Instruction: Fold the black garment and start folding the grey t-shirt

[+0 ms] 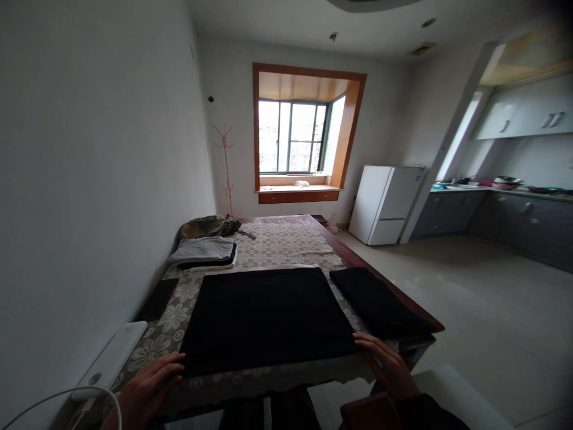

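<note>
Left hand (150,385) flat, fingers spread; right hand (388,364) flat, palm down, both hands empty.

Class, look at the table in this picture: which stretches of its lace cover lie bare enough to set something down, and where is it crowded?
Bare lace cover lies beyond the large black cloth, right of the folded stack, up to the far edge. The near end is crowded: left hand and right hand at that cloth's corners, a smaller black cloth on the right, a white device on the left.

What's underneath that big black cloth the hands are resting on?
The black cloth lies flat on a floral lace tablecloth, which shows around its edges on the table. Left hand and right hand touch its near corners. Anything directly beneath is hidden.
</note>
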{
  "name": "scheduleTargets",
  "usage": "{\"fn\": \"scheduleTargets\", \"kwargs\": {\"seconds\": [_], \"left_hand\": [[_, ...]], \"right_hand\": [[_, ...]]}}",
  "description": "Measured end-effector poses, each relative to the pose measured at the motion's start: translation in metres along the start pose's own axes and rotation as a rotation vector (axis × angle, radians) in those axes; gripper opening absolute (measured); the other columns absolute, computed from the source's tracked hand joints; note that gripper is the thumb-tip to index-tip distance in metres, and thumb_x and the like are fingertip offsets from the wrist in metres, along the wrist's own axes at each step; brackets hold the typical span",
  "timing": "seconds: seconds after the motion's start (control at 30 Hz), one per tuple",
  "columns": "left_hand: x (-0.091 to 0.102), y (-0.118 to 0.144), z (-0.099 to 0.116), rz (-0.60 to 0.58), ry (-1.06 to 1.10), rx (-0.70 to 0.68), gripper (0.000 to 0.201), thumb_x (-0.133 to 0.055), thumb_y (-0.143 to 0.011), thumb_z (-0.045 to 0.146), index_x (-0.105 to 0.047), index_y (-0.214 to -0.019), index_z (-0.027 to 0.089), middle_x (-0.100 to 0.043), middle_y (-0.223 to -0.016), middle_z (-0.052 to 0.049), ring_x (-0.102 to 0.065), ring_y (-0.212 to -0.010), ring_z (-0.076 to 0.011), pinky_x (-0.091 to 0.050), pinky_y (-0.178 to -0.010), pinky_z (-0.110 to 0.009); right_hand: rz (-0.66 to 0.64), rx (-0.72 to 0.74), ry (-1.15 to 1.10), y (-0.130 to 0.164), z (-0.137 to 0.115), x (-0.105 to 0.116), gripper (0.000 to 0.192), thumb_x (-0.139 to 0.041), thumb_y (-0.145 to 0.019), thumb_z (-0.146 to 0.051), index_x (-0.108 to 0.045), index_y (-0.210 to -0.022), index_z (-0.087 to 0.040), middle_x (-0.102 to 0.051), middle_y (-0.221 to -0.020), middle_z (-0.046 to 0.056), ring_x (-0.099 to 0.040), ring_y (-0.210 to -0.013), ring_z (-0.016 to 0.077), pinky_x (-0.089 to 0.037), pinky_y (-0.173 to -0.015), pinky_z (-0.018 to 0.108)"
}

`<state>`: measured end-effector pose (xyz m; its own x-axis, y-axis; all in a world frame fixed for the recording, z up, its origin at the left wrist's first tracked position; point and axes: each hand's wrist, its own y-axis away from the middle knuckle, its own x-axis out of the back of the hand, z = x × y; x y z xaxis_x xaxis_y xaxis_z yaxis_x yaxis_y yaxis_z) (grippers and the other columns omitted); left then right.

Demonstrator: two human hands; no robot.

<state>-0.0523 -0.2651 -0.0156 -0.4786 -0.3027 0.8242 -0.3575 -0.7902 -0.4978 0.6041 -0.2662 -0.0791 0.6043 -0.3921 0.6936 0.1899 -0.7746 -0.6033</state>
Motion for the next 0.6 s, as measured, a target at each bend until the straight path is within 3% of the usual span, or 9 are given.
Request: {"fn": "scheduleTargets", "kwargs": {"seconds": [0.27, 0.4, 0.6], "left_hand": [[-0.006, -0.003, -0.006, 0.024, 0.074, 0.054, 0.039, -0.052, -0.097, 0.06, -0.079, -0.102, 0.033, -0.083, -0.107, 0.0, -0.079, -0.099, -0.021, -0.064, -0.089, -0.028], [-0.006, -0.005, 0.004, 0.04, 0.031, 0.115, 0.034, -0.053, -0.097, 0.056, -0.076, -0.103, 0.032, -0.082, -0.103, 0.0, -0.079, -0.096, -0.0212, -0.065, -0.087, -0.028], [-0.005, 0.0, 0.02, 0.055, -0.031, 0.161, 0.028, -0.056, -0.092, 0.041, -0.073, -0.112, 0.031, -0.08, -0.113, -0.001, -0.077, -0.106, -0.0236, -0.063, -0.095, -0.034]], "right_hand": [[0.028, -0.178, -0.084, -0.009, -0.007, 0.0, 0.035, -0.054, -0.101, -0.053, -0.078, -0.109, -0.028, -0.079, -0.117, 0.007, -0.075, -0.11, 0.028, -0.061, -0.101, 0.042], [0.075, -0.279, -0.074, -0.014, -0.013, -0.001, 0.041, -0.054, -0.098, -0.061, -0.079, -0.105, -0.029, -0.08, -0.111, 0.005, -0.077, -0.104, 0.0293, -0.063, -0.093, 0.041], [0.103, -0.412, -0.029, -0.021, -0.02, -0.002, 0.041, -0.057, -0.093, -0.064, -0.079, -0.1, -0.03, -0.082, -0.1, 0.003, -0.078, -0.093, 0.0291, -0.064, -0.078, 0.035]]}}
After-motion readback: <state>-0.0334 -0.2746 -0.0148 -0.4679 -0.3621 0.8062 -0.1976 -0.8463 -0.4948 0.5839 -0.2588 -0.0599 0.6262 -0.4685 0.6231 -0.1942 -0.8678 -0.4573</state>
